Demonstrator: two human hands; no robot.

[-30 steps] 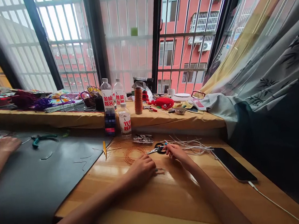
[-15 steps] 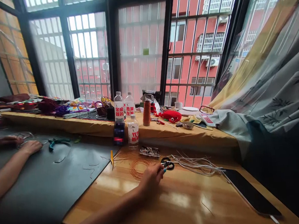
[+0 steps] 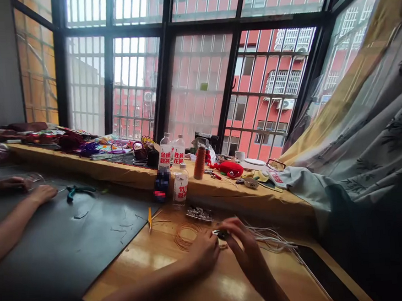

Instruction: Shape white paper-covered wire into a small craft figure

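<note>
My left hand (image 3: 204,251) is closed, with a small brownish end (image 3: 223,247) poking out past its fingers. What it grips is mostly hidden. My right hand (image 3: 245,246) has its fingers around a pair of scissors (image 3: 222,234) with dark handles, the blades pointing towards my left hand. Just beyond my left hand lies a coil of copper-coloured wire (image 3: 180,237) on the wooden table (image 3: 154,270). White strands (image 3: 274,238) spread out to the right of my right hand.
A small tray of metal bits (image 3: 199,214), a yellow-handled tool (image 3: 150,219) and bottles (image 3: 180,188) stand beyond my hands. A tablet (image 3: 328,270) lies at right. Another person's hands (image 3: 43,194) work at left near teal pliers (image 3: 80,191).
My right hand has come into view and taken hold of the scissors, which lay on the table. My left hand stays closed near the coil. The view has tilted up slightly.
</note>
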